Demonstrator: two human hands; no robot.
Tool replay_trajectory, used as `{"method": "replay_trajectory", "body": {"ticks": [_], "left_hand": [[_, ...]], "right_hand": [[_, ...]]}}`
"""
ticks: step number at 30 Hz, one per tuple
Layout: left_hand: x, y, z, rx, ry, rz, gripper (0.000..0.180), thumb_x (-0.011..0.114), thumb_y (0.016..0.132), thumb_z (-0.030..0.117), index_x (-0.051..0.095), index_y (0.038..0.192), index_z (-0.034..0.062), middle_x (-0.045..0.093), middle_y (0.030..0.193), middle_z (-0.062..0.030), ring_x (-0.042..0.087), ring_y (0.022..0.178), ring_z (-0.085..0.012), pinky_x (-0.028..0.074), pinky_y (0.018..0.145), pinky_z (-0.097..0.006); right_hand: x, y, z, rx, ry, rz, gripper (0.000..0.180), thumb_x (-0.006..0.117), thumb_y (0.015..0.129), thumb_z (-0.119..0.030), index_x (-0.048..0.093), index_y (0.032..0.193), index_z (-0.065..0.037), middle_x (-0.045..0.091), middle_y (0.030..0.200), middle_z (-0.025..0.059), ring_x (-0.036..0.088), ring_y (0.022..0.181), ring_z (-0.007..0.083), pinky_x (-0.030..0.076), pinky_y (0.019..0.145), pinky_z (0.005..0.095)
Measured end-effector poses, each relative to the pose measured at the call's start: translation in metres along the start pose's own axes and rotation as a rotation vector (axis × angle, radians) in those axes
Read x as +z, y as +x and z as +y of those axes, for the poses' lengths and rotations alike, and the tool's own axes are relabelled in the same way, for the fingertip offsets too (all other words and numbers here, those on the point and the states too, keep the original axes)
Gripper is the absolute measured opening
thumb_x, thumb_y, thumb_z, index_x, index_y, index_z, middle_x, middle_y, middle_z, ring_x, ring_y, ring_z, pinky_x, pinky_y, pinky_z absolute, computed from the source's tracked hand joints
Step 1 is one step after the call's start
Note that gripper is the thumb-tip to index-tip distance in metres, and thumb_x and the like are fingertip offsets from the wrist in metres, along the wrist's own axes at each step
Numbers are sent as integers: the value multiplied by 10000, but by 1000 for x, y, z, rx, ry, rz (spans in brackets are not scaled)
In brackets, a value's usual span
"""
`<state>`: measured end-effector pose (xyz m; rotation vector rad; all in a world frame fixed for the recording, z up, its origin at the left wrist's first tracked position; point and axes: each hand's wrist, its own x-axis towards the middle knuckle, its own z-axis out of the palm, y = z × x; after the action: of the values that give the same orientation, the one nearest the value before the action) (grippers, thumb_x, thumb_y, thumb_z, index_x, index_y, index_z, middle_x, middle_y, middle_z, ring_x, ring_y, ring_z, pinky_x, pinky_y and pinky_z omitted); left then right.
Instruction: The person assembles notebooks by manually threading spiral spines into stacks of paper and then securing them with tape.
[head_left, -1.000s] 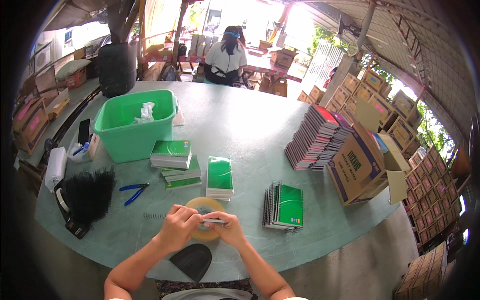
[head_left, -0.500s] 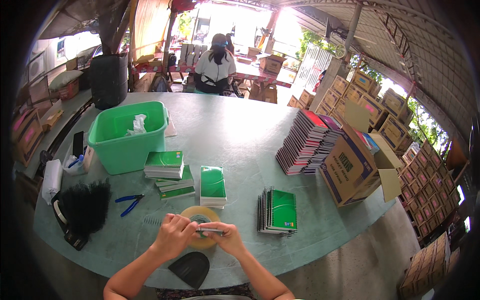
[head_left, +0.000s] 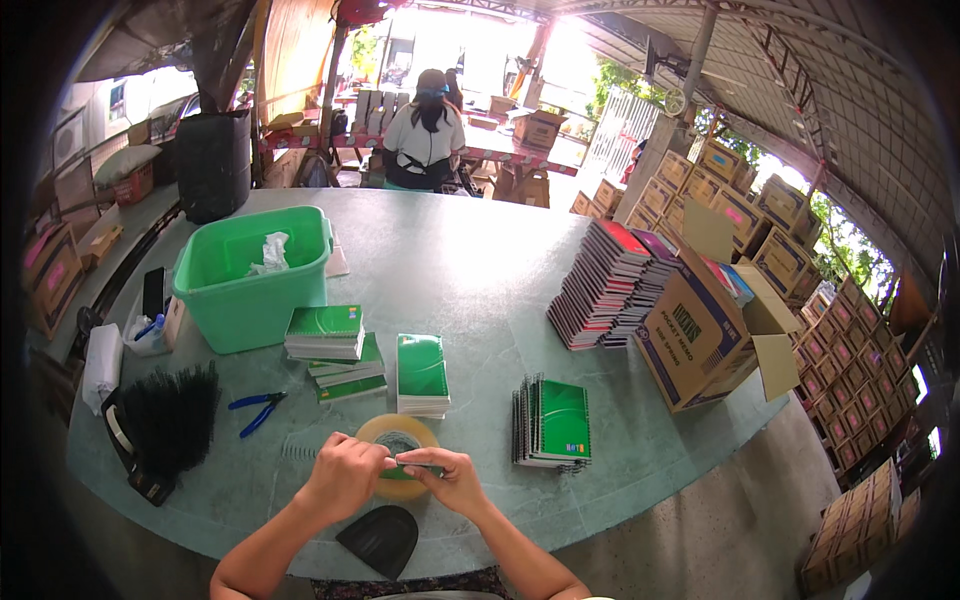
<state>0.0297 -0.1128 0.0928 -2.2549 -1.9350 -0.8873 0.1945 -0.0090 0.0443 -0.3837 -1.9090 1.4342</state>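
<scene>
Both my hands meet at the table's near edge over a roll of tan packing tape [head_left: 398, 436]. My left hand [head_left: 345, 475] and my right hand [head_left: 455, 482] pinch a thin dark green flat piece [head_left: 418, 467] between their fingertips, right above the roll's front rim. I cannot tell what the piece is. Whether the roll lies on the table or is held up is hidden by my fingers. A short spiral wire [head_left: 298, 452] lies just left of my left hand.
Green notebook stacks [head_left: 325, 335] [head_left: 422, 375] [head_left: 553, 424], a green bin [head_left: 250, 275], blue pliers [head_left: 255, 408], a black bristly bundle [head_left: 170, 420] and a dark wedge [head_left: 380, 540] surround my hands. Right: a notebook row [head_left: 605, 285] and an open carton [head_left: 700, 330]. A person [head_left: 425, 135] sits beyond.
My hands stay together at the tape roll. The thin dark piece now shows between my fingertips. The view has shifted slightly.
</scene>
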Motion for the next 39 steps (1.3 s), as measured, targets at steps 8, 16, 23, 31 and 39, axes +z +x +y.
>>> {"method": "replay_trajectory", "body": {"ticks": [8, 16, 23, 31, 39], "left_hand": [[-3, 11, 15, 40, 94, 122, 170, 650, 779, 205, 624, 873, 65, 620, 809, -94, 567, 857, -266, 406, 774, -388], [-10, 1, -1, 19, 103, -37, 148, 626, 805, 178, 634, 901, 66, 625, 828, -92, 565, 864, -264, 399, 794, -393], [-7, 9, 11, -4, -11, 45, 187, 671, 746, 161, 600, 892, 68, 595, 859, -87, 549, 880, -273, 403, 797, -393], [-2, 5, 1, 35, 54, 18, 246, 685, 728, 206, 579, 895, 59, 586, 841, -89, 548, 898, -278, 399, 804, -403], [-2, 5, 1, 28, 79, -8, 248, 689, 737, 226, 584, 894, 65, 585, 863, -96, 555, 924, -283, 406, 799, -399]], "right_hand": [[10, 2, 3, -77, 54, 144, 126, 660, 806, -11, 658, 929, 15, 678, 903, 75, 629, 883, 136, 505, 789, 262], [4, 2, -1, -143, -240, 81, 199, 718, 763, -49, 668, 950, 1, 686, 908, 77, 644, 874, 139, 512, 765, 267], [2, -3, 5, 31, -59, 45, 211, 712, 772, -57, 672, 970, 5, 691, 962, 75, 638, 894, 125, 507, 772, 259], [0, -4, 9, 10, -15, 34, 251, 682, 803, -61, 644, 1044, -3, 672, 1023, 74, 614, 925, 120, 481, 823, 251], [4, -5, 11, 26, 22, 108, 255, 668, 796, 5, 630, 1049, 14, 671, 1028, 83, 609, 957, 126, 473, 868, 259]]}}
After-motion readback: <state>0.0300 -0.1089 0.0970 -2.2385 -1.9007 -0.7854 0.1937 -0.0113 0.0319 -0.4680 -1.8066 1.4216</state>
